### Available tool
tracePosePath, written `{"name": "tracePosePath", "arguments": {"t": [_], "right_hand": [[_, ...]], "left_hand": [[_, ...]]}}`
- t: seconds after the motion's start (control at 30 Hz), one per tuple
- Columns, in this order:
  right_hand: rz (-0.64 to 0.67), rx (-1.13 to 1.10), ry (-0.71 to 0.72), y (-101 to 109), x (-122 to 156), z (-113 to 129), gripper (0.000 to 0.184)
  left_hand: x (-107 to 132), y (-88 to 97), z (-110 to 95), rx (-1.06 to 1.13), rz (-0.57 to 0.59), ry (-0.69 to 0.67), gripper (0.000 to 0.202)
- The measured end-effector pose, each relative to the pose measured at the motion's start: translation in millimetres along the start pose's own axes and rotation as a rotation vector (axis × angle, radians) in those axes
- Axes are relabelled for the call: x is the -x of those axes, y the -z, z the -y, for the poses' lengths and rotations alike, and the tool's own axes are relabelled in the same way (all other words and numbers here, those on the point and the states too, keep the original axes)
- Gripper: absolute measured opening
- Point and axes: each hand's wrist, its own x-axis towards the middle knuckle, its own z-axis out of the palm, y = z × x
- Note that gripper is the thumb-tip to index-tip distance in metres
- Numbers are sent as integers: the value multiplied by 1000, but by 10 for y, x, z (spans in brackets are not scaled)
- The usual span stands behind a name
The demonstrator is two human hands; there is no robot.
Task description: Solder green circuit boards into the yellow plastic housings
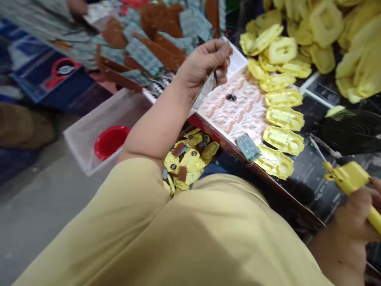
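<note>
My left hand [202,65] is raised over the work board [238,115], its fingers pinched on a thin green circuit strip [205,89] that hangs down from them. My right hand [354,216] sits at the lower right edge, closed around the handle of a yellow soldering iron [349,176] whose metal tip points up and left. A small green circuit board [248,146] lies near the board's front edge. Two tiny dark round parts [230,97] rest in the middle of the board. Yellow plastic shells [282,139] lie in a row along its right side.
A heap of yellow shells [312,31] fills the top right. Green and brown circuit boards [154,43] pile up at top centre. A clear tray [86,135] holds a red bowl [110,141]. More yellow parts [190,157] lie below the board. Another person's hand [76,6] shows at top left.
</note>
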Motion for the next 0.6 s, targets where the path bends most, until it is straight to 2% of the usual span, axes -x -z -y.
{"name": "tracePosePath", "arguments": {"t": [0.07, 0.1, 0.17, 0.2, 0.27, 0.33, 0.5, 0.6], "right_hand": [[-184, 52, 173, 102, 22, -56, 32], [-222, 55, 238, 112, 12, -83, 32], [-190, 39, 270, 112, -21, -116, 37], [-164, 36, 264, 117, -34, -120, 39], [-110, 54, 240, 156, -40, -109, 42], [-39, 82, 206, 220, -18, -82, 47], [134, 163, 101, 295, 40, 0, 48], [185, 110, 158, 228, 7, 42, 50]], "left_hand": [[-95, -374, -43, -57, 311, -36, 45], [-114, -586, -69, -122, 441, -58, 39], [-119, -1008, -110, -278, 645, -121, 26], [-111, -1197, -119, -359, 704, -161, 19], [-81, -1495, -113, -515, 735, -231, 9], [-47, -1672, -81, -645, 706, -248, 13], [-18, -1788, 26, -754, 658, -207, 20], [-31, -1808, 55, -757, 635, -205, 21]]}}
